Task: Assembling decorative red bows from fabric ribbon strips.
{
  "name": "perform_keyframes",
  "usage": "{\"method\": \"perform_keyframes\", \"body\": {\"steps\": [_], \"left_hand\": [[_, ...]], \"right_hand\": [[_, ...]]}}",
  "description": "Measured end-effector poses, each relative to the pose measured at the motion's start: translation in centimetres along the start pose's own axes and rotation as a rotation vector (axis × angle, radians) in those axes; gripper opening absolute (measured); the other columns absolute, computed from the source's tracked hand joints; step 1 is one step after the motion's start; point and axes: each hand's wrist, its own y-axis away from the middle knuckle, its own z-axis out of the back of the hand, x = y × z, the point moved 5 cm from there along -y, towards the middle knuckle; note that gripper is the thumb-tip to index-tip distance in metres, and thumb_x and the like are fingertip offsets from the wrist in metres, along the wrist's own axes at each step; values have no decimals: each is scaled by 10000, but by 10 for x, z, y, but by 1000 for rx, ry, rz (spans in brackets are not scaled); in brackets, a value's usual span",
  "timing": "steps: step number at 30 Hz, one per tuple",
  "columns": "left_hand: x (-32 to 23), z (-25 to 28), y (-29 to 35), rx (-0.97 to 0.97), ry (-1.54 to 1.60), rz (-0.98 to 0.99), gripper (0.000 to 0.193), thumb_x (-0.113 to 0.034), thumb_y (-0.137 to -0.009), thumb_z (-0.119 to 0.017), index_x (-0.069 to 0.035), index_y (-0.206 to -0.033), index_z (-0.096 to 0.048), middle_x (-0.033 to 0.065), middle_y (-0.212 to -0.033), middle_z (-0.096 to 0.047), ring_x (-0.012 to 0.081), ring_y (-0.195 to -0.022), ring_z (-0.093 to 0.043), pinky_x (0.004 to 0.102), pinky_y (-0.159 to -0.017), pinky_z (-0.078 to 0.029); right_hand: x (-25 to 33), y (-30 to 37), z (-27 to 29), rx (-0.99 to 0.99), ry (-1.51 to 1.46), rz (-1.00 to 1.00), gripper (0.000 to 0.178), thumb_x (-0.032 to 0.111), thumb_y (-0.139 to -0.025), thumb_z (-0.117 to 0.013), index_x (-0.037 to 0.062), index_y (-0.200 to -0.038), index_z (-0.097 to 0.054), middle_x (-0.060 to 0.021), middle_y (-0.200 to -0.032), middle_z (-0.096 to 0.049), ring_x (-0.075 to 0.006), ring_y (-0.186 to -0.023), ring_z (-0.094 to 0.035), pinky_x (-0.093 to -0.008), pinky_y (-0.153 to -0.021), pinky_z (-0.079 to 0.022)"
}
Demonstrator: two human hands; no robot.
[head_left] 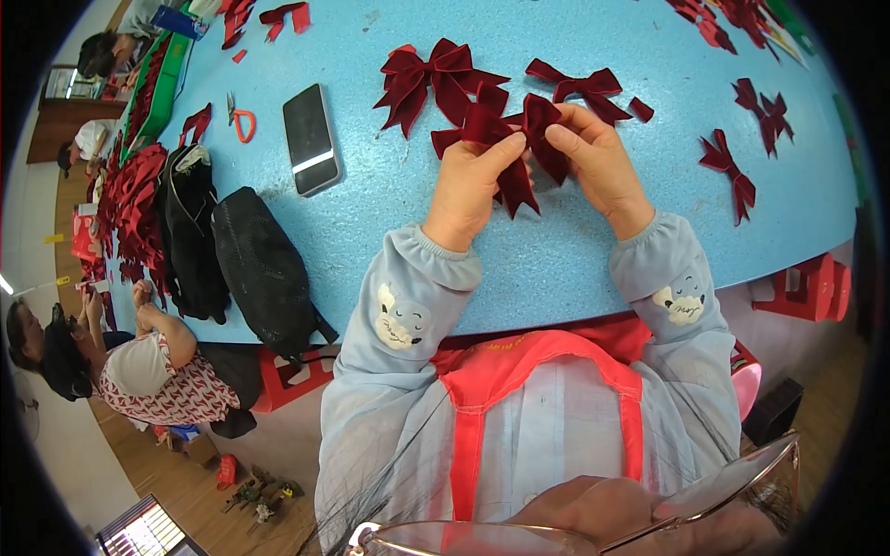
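Observation:
Both my hands pinch a dark red velvet ribbon bow [545, 139] above the blue table. My left hand [470, 185] grips its left loop between thumb and fingers. On its right loop, my right hand [601, 165] has thumb and forefinger closed, the other fingers curled behind. The ribbon tails hang down between my hands. Just beyond lies a larger layered bow [434, 82], partly hidden by the held one. Another bow [582, 89] and a small ribbon scrap [641, 109] rest beyond my right hand.
More bows [729, 176] lie to the right. Left of my hands are a phone [311, 139], orange-handled scissors [243, 124] and black bags [264, 264]. A ribbon heap [135, 206] and green crate [163, 97] line the left edge. A person [162, 375] sits at left; red stools [805, 289] stand below.

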Motion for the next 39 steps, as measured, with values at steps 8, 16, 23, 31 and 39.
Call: {"method": "perform_keyframes", "body": {"steps": [8, 16, 23, 31, 39], "left_hand": [[-1, -3, 2, 24, -241, -65, 202, -142, -793, -654, 22, -910, -658, 7, -786, -618, 67, -686, -522, 219, -598, -407], [-6, 4, 2, 32, -446, -30, 250, -165, -748, -662, 36, -896, -650, 21, -785, -621, 71, -687, -518, 230, -593, -411], [-8, 2, 3, 33, -485, -70, 250, -162, -739, -655, 36, -891, -641, 27, -785, -624, 77, -692, -523, 234, -601, -426], [-7, -7, 5, 109, -516, -131, 222, -123, -768, -638, 33, -925, -633, 16, -801, -630, 74, -722, -538, 231, -638, -444], [-7, -7, 1, 129, -418, -143, 193, -110, -799, -640, 24, -937, -631, 19, -762, -618, 82, -676, -535, 225, -598, -436]], "right_hand": [[8, 2, -5, 113, 110, 57, 347, -8, -770, -554, 42, -1113, -548, -17, -1006, -566, -100, -933, -532, -236, -823, -434], [11, 3, -2, 290, 370, 114, 197, -3, -771, -540, 38, -962, -568, -9, -957, -516, -92, -866, -505, -222, -740, -424], [21, 4, -7, 329, 585, 259, 45, 11, -795, -546, 22, -839, -541, -13, -909, -498, -96, -810, -478, -220, -703, -408], [11, 2, -3, 321, 633, 195, 60, 85, -860, -526, 29, -841, -535, -5, -897, -509, -106, -820, -484, -226, -742, -407], [2, 1, 2, 174, 245, 14, 146, 174, -901, -507, 40, -895, -567, -4, -965, -554, -98, -916, -512, -240, -834, -414]]}}
